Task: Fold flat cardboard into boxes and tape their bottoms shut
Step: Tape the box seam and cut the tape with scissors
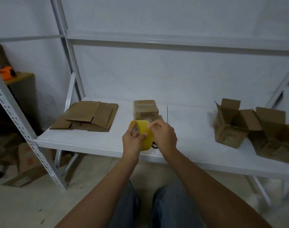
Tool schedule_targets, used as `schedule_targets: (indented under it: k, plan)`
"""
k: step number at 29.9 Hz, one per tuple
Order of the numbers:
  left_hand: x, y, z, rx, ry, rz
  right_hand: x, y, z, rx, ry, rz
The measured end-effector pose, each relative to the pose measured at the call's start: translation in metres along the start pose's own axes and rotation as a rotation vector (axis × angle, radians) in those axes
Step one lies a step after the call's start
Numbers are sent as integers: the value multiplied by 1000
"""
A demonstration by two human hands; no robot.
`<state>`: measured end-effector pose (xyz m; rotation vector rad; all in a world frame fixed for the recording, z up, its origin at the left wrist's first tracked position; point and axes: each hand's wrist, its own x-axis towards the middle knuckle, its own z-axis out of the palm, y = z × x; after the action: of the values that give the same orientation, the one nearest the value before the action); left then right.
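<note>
White shelf (94,142): flat cardboard (87,116), taped box (145,107), open boxes (249,127).

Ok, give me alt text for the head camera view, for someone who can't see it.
A person's left hand grips a yellow tape roll while the right hand picks at its edge, above a white shelf. On it lie flat cardboard sheets at left, a folded box behind the hands, and two open boxes at right.

On the shelf (94,142), flat cardboard (86,116) lay at the left, a closed box (145,107) stood in the middle toward the back, and two open boxes (229,125) sat touching at the right. The tape roll (143,130) was held before the closed box.
</note>
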<state>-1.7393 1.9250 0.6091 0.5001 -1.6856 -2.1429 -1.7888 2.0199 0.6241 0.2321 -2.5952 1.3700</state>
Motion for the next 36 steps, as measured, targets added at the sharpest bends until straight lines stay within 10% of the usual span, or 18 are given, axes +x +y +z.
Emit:
schedule_targets:
  k: [6,13,20,27,36]
  plan:
    - [1,-9,17,32,-52,3,14,24,-17,-148,35,81]
    - [19,-20,45,3,-290,82,9,55,-24,553,-323,95]
    - [79,-70,56,521,-412,135,40,118,-34,97,-238,8]
    - [116,-148,62,1531,-516,185,72,189,-28,-387,-265,60]
    - [104,-182,78,1608,-619,358,92,225,-20,-541,-169,24]
